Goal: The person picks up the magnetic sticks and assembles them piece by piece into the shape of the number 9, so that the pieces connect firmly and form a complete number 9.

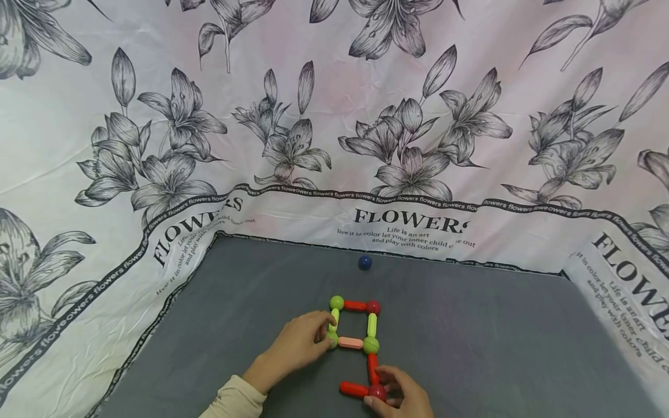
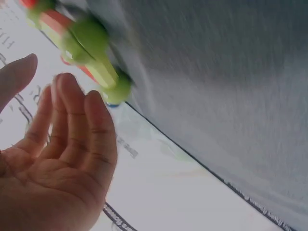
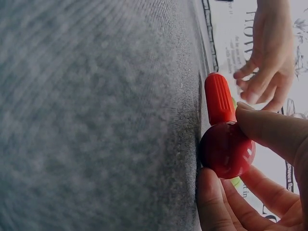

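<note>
A square of rods and balls lies on the grey cloth. It has green balls [image 1: 370,345] at three corners, a dark red ball [image 1: 373,306] at the fourth, and red, pink and yellow-green rods between. My left hand [image 1: 300,341] is beside the near-left corner; in the left wrist view its loosely bent fingers are apart from the green ball [image 2: 86,41]. From the near-right corner a red rod [image 1: 373,368] runs towards me to another dark red ball [image 3: 227,150]. My right hand [image 1: 405,399] pinches that ball between thumb and fingers. A second red rod [image 1: 353,389] points left from it.
A dark blue ball [image 1: 364,263] sits by itself near the back edge of the grey cloth [image 1: 496,337]. White fabric [image 1: 292,215] printed with flowers and lettering rises behind and at both sides.
</note>
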`<state>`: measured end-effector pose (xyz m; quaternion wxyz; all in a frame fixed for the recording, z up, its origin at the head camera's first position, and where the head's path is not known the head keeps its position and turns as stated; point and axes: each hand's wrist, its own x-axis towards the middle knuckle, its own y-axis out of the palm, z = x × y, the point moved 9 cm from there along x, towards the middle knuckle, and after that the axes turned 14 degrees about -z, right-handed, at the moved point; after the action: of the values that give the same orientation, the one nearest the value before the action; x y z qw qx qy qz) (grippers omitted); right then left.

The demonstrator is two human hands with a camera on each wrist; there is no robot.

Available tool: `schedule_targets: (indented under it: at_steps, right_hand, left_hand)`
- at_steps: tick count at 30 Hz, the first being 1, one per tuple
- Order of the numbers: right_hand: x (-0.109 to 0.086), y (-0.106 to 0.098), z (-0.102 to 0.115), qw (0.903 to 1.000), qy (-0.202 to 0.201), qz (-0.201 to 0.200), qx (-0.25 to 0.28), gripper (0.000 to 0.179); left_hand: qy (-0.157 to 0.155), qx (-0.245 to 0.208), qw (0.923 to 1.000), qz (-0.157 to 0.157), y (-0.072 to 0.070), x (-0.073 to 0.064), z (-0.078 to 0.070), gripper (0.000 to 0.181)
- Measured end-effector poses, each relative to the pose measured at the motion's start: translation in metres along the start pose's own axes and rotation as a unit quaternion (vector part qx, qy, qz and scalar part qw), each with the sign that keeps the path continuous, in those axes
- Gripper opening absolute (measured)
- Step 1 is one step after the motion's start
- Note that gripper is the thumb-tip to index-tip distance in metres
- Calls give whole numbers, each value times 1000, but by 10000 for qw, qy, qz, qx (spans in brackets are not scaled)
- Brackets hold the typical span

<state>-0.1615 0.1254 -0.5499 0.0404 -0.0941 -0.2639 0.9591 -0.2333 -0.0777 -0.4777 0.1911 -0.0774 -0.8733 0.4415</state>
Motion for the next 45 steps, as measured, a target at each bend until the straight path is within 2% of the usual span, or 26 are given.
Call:
schedule_targets:
  at_steps: [2,5,9,16,30,35,39,42,45]
  right_hand:
    - [0,0,0,10000,4,-5,-30,70]
    - [0,0,1,10000,15,10,-41,69]
    - [-1,0,2,10000,-1,19,-21,69]
    - [-2,0,2,10000,20,9,-16,69]
    - [-2,1,1,9999,12,28,101,70]
    - [-4,0,-1,9999,44,11,157,70]
    - [-6,-1,-1,9997,28,18,245,68]
    - [-7,-1,-1,9996,42,20,265,67]
    - [-7,-1,0,9996,56,-19,266,66]
  left_hand:
    - [28,328,9995,12,0,6,5,44]
    - [90,613,9976,311,9,9,10,54]
    - [101,636,9959,630,21,8,11,45]
    - [115,584,9963,615,24,7,9,31]
    - [140,551,9962,656,23,9,8,30]
    - [262,361,9962,748,21,13,7,30]
    - [241,67,9986,462,8,24,7,32]
    - [326,-157,9993,-86,-5,41,3,31]
    - [552,-397,9955,-657,-13,64,1,29]
